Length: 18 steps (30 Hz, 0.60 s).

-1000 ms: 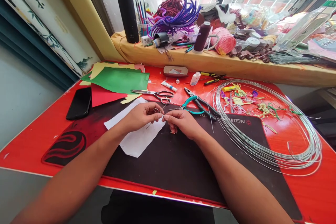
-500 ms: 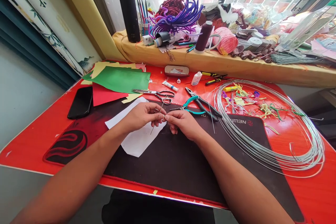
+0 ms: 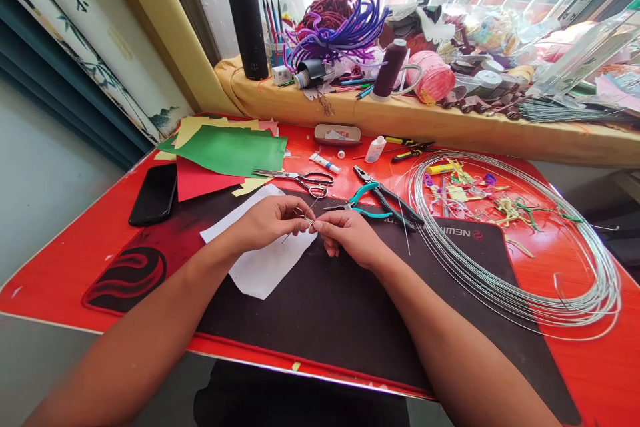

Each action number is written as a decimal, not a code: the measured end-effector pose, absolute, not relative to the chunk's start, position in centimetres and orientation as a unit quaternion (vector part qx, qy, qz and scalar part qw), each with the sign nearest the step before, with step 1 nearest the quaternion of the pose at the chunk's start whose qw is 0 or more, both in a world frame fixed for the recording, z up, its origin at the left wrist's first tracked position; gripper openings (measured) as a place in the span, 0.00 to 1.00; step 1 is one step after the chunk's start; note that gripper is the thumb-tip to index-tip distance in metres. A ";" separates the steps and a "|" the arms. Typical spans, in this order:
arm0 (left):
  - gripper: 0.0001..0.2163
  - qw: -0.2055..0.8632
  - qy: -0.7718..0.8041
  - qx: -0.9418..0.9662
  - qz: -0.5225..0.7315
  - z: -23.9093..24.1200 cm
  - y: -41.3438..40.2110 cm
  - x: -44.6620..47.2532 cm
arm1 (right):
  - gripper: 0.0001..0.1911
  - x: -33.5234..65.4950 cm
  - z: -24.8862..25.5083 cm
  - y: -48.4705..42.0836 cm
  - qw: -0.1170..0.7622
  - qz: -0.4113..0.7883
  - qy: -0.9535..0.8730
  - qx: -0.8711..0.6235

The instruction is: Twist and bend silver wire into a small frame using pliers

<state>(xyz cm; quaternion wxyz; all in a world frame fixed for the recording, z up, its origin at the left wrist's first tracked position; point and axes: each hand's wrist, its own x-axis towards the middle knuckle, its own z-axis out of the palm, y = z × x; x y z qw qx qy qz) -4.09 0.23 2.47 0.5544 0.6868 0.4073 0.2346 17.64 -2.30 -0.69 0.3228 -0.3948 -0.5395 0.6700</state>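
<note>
A thin piece of wire [image 3: 303,214] with a small bend is pinched between my two hands. My left hand [image 3: 273,219] closes thumb and fingers on its left part. My right hand [image 3: 347,232] holds it from the right, fingertips almost touching the left ones. The exact shape at the fingertips is too small to make out. Under the hands lies a white sheet of paper [image 3: 265,273] on the dark mouse pad [image 3: 350,320]. Just beyond are scissors [image 3: 305,180], teal-handled pliers [image 3: 363,197] and black-handled pliers [image 3: 385,197].
A large coil of wire [image 3: 525,303] covers the right side, with colourful scraps [image 3: 463,190] inside it. Green paper [image 3: 235,147] and a phone [image 3: 154,195] lie at left. A small white bottle [image 3: 375,149] stands at the back, before a crowded sill [image 3: 310,103].
The wire between my fingers has turned; its upright end now tilts more to the right and its lower end shows less. Both hands stay in nearly the same place.
</note>
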 end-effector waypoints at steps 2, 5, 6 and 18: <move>0.11 0.548 0.409 0.689 0.239 2.4 0.3 -4.1 | 0.17 17.7 -0.8 -2.3 0.327 0.679 -0.530 -0.390; 0.10 0.540 0.419 0.689 0.241 2.4 0.3 -4.0 | 0.17 17.7 -0.8 -2.2 0.329 0.690 -0.521 -0.379; 0.10 0.538 0.420 0.689 0.242 2.4 0.3 -4.0 | 0.17 17.7 -0.8 -2.2 0.328 0.693 -0.521 -0.375; 0.11 0.540 0.444 0.663 0.269 1.7 0.1 -3.8 | 0.21 17.3 -0.5 -2.4 0.322 0.653 -0.557 -0.400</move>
